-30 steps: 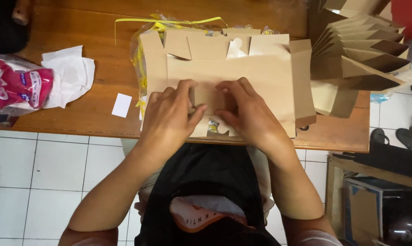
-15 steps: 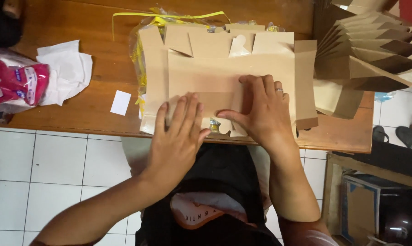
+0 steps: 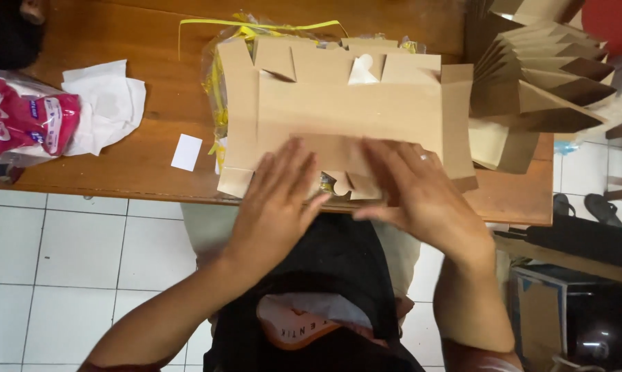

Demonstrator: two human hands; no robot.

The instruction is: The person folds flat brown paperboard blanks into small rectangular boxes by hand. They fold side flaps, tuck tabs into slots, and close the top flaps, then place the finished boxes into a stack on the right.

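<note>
Both hands, left hand (image 3: 278, 200) and right hand (image 3: 421, 196), are spread flat on a brown cardboard blank (image 3: 345, 110) at the worktop's (image 3: 118, 169) near edge, apparently creasing a flap; firm, even pressure seems needed next.

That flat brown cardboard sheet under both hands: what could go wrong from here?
The cardboard sheet hangs over the near edge of the wooden table, so pressure from the left hand or right hand might tip or crease it. It also lies on a yellow-strapped plastic bundle, an uneven base that could skew the fold.
</note>
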